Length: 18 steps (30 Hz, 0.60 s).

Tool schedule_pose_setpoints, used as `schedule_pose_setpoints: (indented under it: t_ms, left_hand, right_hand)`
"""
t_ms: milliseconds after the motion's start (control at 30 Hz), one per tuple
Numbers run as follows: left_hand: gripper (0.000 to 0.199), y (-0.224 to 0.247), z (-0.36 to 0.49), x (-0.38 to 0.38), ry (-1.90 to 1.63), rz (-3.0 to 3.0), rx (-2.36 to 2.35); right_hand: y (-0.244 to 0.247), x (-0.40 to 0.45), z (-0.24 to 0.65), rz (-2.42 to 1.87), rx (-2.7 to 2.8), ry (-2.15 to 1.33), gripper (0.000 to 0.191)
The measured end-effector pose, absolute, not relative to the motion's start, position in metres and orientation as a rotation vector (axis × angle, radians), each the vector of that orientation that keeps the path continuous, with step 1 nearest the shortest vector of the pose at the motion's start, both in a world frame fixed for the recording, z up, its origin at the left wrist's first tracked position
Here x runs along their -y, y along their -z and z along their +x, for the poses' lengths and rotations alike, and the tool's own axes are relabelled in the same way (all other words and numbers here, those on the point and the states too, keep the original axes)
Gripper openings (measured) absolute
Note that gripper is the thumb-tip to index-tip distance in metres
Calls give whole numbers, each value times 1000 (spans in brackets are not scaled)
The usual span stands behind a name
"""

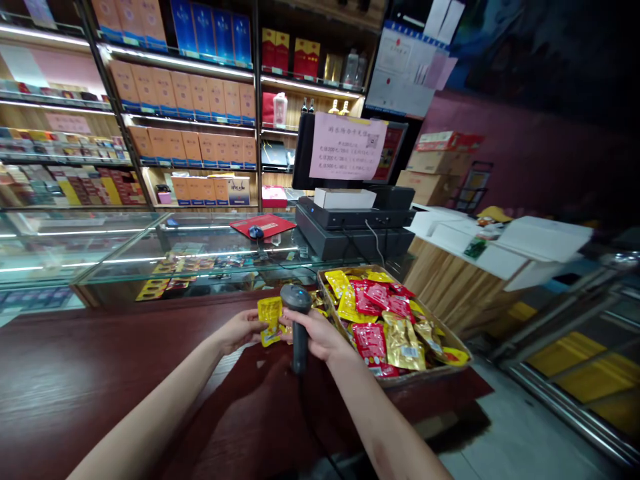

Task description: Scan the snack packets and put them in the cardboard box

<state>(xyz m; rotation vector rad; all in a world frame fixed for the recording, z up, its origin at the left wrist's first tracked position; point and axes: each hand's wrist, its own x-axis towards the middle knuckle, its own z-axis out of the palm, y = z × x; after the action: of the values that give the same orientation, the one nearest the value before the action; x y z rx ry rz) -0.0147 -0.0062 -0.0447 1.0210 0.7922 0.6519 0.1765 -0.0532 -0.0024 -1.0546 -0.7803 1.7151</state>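
Observation:
My left hand [243, 331] is closed on a small yellow snack packet [271, 320], pinching its left edge and keeping it upright above the counter. Close by on the right, my right hand [320, 333] grips a dark barcode scanner [299, 327] by the handle. The scanner's head faces away from me and shows a small blue light; its cord runs down toward my body. Some fingers of the right hand are hidden behind the handle. Just right of that hand sits a cardboard box [395, 381] full of yellow, red and gold snack packets.
A dark red wooden counter [100, 373] lies under my arms. Behind it are a glass display case [200, 233], a mouse [256, 232] on a red pad, and a monitor [345, 150] with a paper notice. Shelves of boxed goods line the back. A metal rail [575, 413] stands at right.

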Motion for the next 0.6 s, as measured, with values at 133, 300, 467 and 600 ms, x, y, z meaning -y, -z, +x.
schedule_pose_setpoints:
  t_ms: [133,300,467,600]
  left_hand:
    - [31,40,-4,-24,-655,840,-784]
    - [22,30,13,-59,-736,799,-855]
    - [24,25,25,-75,-696,823,-915]
    - [25,28,29,-77,-693,824,-931]
  right_hand:
    - [4,57,185,-1057,886,-1665,39]
    - [20,63,182,-1171,1027,-1621,37]
    - [33,62,173,-1294,1079,-1497,27]
    - [34,58,167,-1347,1103,-1450,24]
